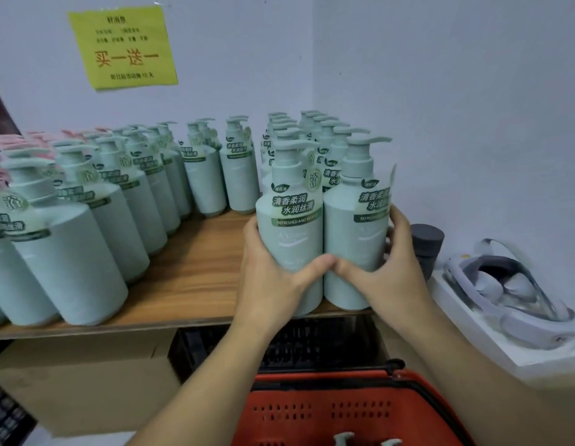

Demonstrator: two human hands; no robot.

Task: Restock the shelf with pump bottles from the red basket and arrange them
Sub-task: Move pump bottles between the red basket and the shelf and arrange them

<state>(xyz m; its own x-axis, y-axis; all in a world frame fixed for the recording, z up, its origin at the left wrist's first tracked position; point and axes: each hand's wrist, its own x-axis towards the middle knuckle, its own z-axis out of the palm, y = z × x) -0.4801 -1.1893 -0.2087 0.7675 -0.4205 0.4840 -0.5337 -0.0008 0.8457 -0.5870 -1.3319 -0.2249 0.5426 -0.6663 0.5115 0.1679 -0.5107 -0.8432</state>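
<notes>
Two pale green pump bottles stand side by side at the front right of the wooden shelf (196, 272). My left hand (273, 278) wraps the left bottle (291, 226) and my right hand (386, 275) wraps the right bottle (357, 226); my thumbs meet in front between them. Behind these two, more green bottles (312, 136) run back in two rows. The red basket (353, 410) sits below the shelf edge, with pump heads (366, 441) showing at its bottom.
Rows of green pump bottles (96, 201) fill the shelf's left and back, with pink ones (12, 146) far left. A dark grey cylinder (426, 246) stands right of my right hand. A white headset (511, 291) lies on a white box. A yellow sign (123, 46) hangs on the wall.
</notes>
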